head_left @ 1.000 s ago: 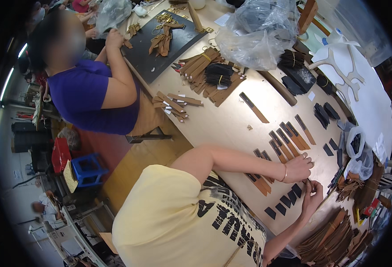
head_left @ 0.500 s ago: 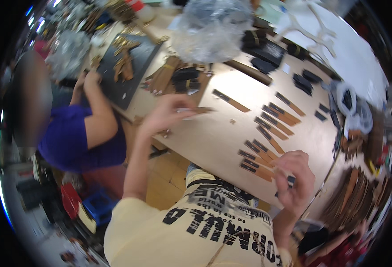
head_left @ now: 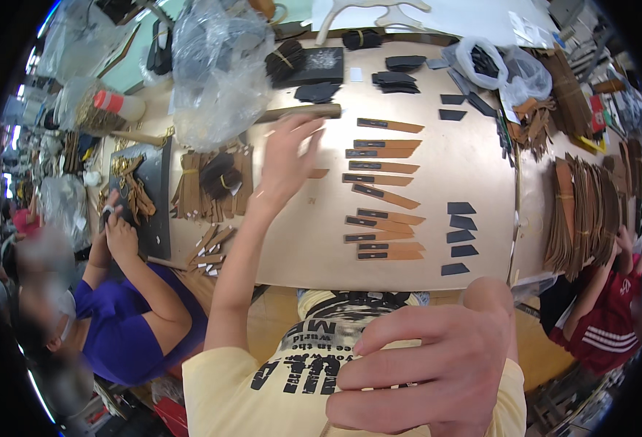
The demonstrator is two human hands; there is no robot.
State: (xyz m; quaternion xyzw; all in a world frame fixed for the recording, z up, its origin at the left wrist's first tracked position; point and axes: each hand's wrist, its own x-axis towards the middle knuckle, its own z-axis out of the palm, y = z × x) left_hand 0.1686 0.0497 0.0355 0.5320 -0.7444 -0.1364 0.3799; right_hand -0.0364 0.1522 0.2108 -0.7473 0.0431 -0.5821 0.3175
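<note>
Laying out brown strips (head_left: 383, 195) in a column at mid-table (head_left: 299, 255), beside small dark pieces (head_left: 461, 234). One strip (head_left: 318, 173) lies just beside the left hand (head_left: 286, 162), whose fingers spread wide, holding nothing visible. Right hand (head_left: 430, 364) hangs near the camera, fingers loosely curled, apparently empty. Next likely calls for fetching another strip from the bundles (head_left: 212, 186).

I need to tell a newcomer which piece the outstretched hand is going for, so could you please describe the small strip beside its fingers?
Start at the wide tan table and find the column of long brown strips with dark ends down its middle. Just left of that column, the left hand reaches out with spread fingers. The short tan strip lies by those fingers, alone, much shorter than the column's pieces and without a dark end.
</note>
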